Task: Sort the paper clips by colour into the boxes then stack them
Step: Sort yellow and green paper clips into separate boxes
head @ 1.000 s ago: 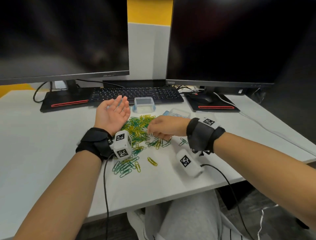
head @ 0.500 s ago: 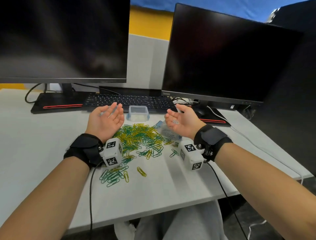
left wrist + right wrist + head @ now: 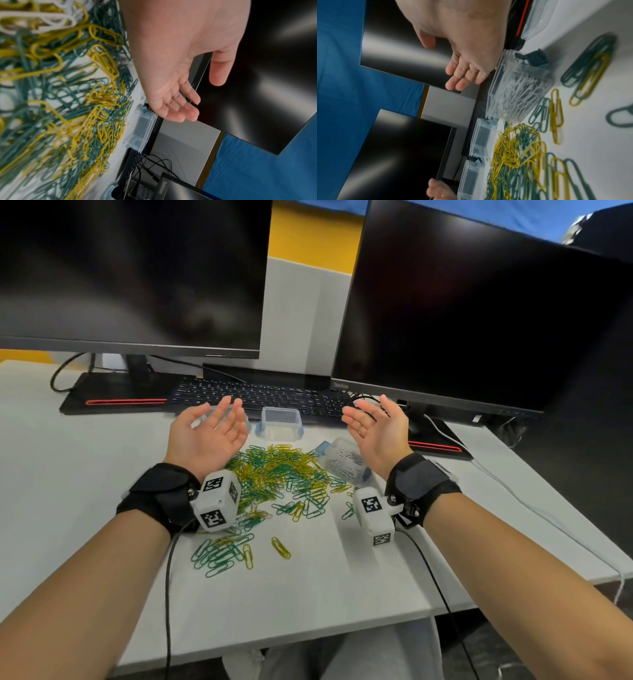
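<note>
Two dark monitors [image 3: 130, 275] [image 3: 479, 309] stand at the rear of the white surface [image 3: 68, 474]. A black keyboard [image 3: 253, 397] lies between their bases.

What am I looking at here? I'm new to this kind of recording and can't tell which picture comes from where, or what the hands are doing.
A person wears three cameras: one on the head, one strapped to each wrist. The head view looks down at a white desk. The two sideways pictures look along each palm. The left hand and right hand are raised palm up, fingers relaxed, holding nothing. On the desk lies a mixed pile of green and yellow paper clips, with some white ones near the left wrist. A clear box of white paper clips sits beside the right wrist. An empty clear box stands in front of the keyboard. Two dark monitors stand behind.
</note>
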Action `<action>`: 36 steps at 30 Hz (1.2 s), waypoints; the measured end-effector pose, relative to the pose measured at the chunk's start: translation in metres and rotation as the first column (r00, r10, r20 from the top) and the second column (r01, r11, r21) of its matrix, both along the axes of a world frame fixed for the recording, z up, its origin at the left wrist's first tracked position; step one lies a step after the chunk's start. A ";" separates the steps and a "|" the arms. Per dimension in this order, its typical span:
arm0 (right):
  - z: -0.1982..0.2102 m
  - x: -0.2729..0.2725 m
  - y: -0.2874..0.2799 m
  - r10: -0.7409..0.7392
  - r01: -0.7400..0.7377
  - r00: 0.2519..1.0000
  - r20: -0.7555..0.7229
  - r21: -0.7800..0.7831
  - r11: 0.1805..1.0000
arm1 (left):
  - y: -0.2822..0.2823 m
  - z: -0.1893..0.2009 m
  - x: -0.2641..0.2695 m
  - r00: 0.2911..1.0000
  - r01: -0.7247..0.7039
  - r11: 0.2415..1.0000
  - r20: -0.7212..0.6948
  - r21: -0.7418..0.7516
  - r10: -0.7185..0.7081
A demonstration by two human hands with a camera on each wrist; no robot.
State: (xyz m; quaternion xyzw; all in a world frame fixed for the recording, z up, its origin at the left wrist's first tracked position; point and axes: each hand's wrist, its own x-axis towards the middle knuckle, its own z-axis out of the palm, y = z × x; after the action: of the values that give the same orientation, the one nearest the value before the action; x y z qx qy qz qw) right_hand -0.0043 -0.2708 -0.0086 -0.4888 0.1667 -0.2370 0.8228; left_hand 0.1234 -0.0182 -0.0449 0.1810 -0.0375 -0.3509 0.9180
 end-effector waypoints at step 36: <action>-0.046 0.016 0.164 0.312 0.004 0.739 -0.597 -0.459 -0.888 | 0.057 -0.010 0.044 0.912 -0.381 0.889 -0.263 -0.255 0.315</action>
State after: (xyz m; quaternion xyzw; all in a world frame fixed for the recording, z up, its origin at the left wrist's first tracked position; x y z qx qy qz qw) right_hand 0.0118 -0.1064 -0.0545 -0.8908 -0.4213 0.0426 -0.1649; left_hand 0.1672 0.0389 -0.0554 0.0042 0.0419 -0.1874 0.9814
